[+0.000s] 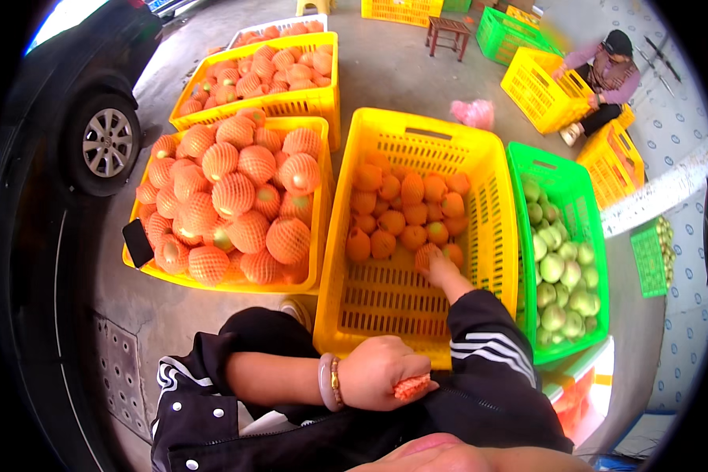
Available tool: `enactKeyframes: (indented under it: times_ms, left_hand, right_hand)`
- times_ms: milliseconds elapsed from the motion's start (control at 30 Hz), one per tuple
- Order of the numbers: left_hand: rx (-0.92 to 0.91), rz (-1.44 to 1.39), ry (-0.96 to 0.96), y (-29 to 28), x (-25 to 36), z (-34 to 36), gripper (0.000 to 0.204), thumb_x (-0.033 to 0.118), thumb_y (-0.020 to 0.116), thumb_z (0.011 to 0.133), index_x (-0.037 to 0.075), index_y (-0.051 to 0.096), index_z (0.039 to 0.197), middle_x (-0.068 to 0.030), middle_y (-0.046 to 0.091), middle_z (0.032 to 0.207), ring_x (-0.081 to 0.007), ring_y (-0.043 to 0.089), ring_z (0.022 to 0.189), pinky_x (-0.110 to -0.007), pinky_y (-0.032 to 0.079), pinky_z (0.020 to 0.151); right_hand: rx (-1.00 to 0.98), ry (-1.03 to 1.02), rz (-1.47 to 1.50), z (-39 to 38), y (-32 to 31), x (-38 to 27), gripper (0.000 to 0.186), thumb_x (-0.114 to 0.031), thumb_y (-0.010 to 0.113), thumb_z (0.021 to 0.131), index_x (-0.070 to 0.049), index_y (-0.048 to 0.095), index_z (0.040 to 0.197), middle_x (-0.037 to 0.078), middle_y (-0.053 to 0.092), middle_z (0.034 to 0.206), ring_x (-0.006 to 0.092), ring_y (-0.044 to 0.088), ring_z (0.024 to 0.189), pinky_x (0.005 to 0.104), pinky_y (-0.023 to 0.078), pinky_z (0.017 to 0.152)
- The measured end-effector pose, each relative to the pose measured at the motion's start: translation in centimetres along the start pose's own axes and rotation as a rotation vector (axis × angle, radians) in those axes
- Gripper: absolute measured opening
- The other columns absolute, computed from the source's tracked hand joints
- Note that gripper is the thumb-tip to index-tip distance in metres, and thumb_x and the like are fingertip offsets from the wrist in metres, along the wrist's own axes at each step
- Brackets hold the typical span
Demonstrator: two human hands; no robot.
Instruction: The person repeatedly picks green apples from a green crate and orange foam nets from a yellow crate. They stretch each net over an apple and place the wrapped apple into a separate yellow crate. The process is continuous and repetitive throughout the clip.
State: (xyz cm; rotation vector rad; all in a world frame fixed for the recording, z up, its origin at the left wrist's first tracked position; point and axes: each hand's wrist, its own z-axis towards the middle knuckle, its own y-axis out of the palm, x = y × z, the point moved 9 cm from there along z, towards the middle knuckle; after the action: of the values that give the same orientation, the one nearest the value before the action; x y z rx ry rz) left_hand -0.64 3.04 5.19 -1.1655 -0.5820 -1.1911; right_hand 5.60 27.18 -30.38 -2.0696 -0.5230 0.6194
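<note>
Right hand: my right hand point(439, 267) reaches forward into the middle yellow slatted plastic crate point(385, 299), fingers closed over a round orange fruit in a foam net sleeve point(427, 256) at the near edge of the pile.
Left hand: my left hand point(381, 371) sits close to my body, curled into a loose fist that pinches a bunch of crumpled orange foam net sleeves point(411, 387); a pale bangle and a beaded bracelet point(330, 382) ring the wrist.
Key relation: the fruit lies straight ahead of me and slightly right, so the right hand is on it while the left, with the sleeves, is well apart, near my lap. The fruit is round, with no long axis to speak of.
Fruit in middle crate: roughly twenty, heaped at the far end; the near half of the floor is bare.
Left crate: a yellow crate of net-sleeved orange fruit point(236, 197), about thirty showing, piled above the rim.
Right crate: a green plastic crate of bare pale green fruit point(558, 267), about twenty.
Crates near me: three, side by side; several more stand farther off.
Beyond: a seated person in a dark cap point(606, 75) works at another yellow crate; a dark car point(79, 102) stands at left.
</note>
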Motion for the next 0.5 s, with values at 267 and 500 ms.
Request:
enactKeyframes:
  times_ms: [267, 500]
  left_hand:
    - [-0.041, 0.01, -0.147, 0.0, -3.4, 1.5, 0.03, 0.02, 0.073, 0.081, 0.008, 0.048, 0.067, -0.0109, 0.049, 0.058, -0.0332, 0.052, 0.056, -0.041, 0.039, 0.051]
    - [-0.068, -0.032, -0.231, 0.9, -5.0, 2.5, 0.03, 0.019, 0.072, 0.081, 0.007, 0.048, 0.068, -0.0125, 0.051, 0.06, -0.0341, 0.053, 0.057, -0.04, 0.04, 0.052]
  right_hand:
    - [-0.023, 0.111, 0.028, 3.1, 2.1, 3.2, 0.078, -0.041, 0.063, 0.086, -0.01, 0.026, 0.148, 0.017, 0.034, 0.145, 0.0342, 0.03, 0.135, 0.0455, 0.033, 0.107]
    - [-0.037, 0.082, -0.067, 0.9, 5.6, 2.2, 0.078, -0.035, 0.071, 0.08, -0.015, 0.032, 0.145, 0.018, 0.043, 0.134, 0.0352, 0.041, 0.125, 0.0442, 0.039, 0.102]
